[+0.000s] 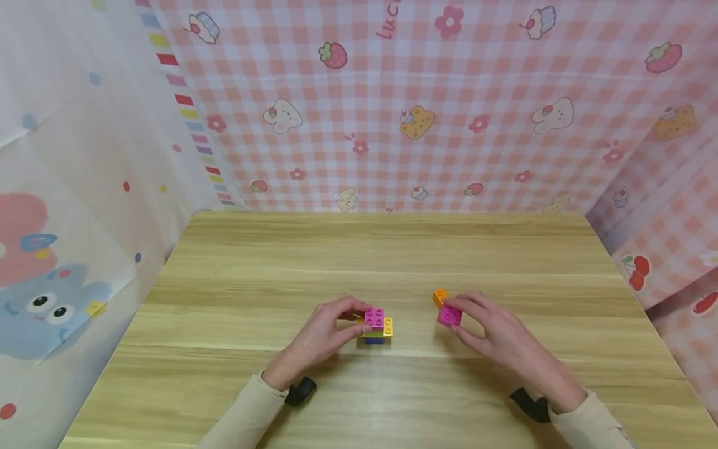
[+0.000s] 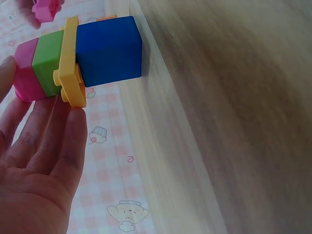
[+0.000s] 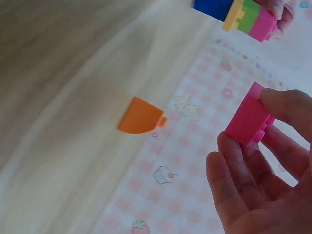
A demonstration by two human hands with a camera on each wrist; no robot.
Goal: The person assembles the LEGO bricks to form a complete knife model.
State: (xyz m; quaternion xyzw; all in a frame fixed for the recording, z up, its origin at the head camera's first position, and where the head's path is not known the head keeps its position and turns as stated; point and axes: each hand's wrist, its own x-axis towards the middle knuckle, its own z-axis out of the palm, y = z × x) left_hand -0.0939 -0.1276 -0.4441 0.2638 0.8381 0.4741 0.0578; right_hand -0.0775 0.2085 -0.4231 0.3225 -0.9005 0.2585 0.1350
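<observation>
A stack of toy building bricks stands on the wooden table: a blue brick (image 2: 109, 51) at the bottom, a wider yellow plate (image 2: 72, 63), a green brick (image 2: 47, 63), and a pink brick (image 1: 374, 317) on top. My left hand (image 1: 322, 330) grips the stack near its top, thumb on the pink brick and fingers along the far side. To the right, a second pink brick (image 3: 247, 117) is pinched between the thumb and fingers of my right hand (image 1: 496, 327), apart from the stack. Just beyond it, an orange brick (image 3: 140, 117) with a curved side rests on the table.
The wooden table (image 1: 252, 262) reaches back to a pink checked cloth (image 1: 359, 100) hung behind it. A white patterned cloth (image 1: 84, 156) hangs on the left. Black straps show at both wrists, below beige sleeves (image 1: 244, 408).
</observation>
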